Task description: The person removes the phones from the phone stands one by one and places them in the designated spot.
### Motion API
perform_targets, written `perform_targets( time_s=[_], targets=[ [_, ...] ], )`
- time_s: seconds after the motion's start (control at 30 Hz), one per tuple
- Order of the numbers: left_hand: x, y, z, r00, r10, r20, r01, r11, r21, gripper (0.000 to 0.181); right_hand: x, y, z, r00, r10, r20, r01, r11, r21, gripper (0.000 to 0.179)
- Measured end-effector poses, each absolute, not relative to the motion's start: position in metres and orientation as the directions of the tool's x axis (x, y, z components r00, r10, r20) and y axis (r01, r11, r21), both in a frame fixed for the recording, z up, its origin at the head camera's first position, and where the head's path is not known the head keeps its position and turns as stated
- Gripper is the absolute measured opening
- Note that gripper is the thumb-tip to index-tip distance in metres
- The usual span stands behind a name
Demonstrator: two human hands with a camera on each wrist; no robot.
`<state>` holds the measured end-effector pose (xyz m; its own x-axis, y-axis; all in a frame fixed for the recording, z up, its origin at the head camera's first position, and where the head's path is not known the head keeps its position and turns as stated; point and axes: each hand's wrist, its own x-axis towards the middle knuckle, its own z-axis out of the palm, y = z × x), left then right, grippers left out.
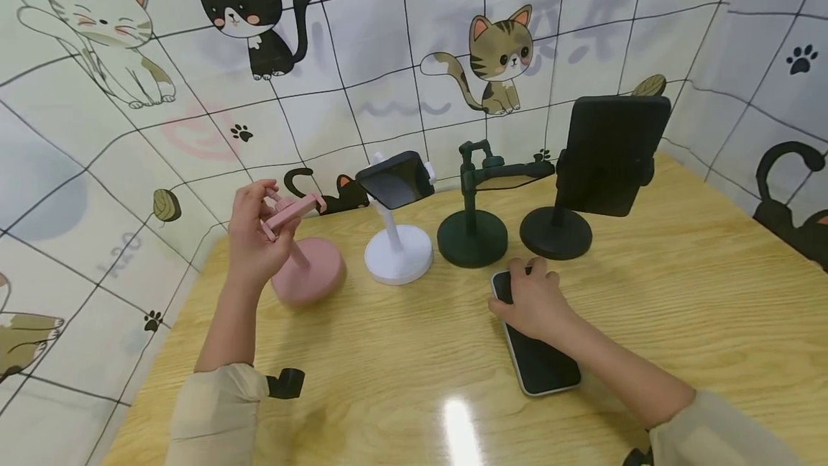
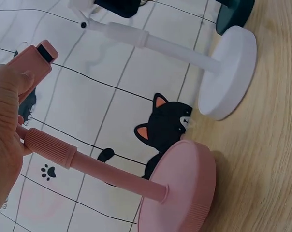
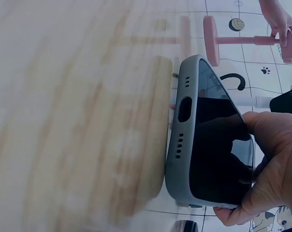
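Observation:
At the left of the table, my left hand (image 1: 254, 239) grips the clamp head of a pink phone stand (image 1: 313, 272). The left wrist view shows the thumb pressed on that pink head (image 2: 32, 67), above the ribbed collar and the round base. No phone sits in this clamp. On the right, my right hand (image 1: 537, 300) reaches over the far end of a smartphone (image 1: 550, 369) in a pale case, thumb at one long edge and fingers at the other. Its dark screen faces up. In the right wrist view the phone's charging-port end (image 3: 184, 111) faces the camera, close to the tabletop.
Right of the pink stand comes a white stand (image 1: 397, 257) holding a dark phone (image 1: 396, 182). Beside it are a dark green stand (image 1: 472, 236) with a flat device and a black stand (image 1: 556, 234) with a black tablet (image 1: 614, 157). A cat-patterned wall covering (image 1: 388, 42) rises behind.

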<state>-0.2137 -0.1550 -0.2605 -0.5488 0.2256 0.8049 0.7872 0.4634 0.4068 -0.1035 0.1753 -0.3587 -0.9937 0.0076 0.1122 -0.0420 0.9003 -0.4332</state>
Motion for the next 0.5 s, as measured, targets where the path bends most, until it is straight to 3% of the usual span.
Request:
perform_targets(
  time_s=[0.37,0.5],
  targets=[
    [-0.227,-0.152,-0.268,-0.571,0.222,0.791,0.783,0.437,0.442,0.044,-0.107,0.174,-0.361,-0.998,0.013,0.053,-0.011,0.905,-0.426,0.061],
    [-0.231,-0.154,-0.269,-0.615,0.233,0.754,0.767,0.398,0.503,0.046,-0.108,0.174,-0.360,-0.999,0.032,0.024,0.018,0.901,-0.433,0.061]
  ],
)
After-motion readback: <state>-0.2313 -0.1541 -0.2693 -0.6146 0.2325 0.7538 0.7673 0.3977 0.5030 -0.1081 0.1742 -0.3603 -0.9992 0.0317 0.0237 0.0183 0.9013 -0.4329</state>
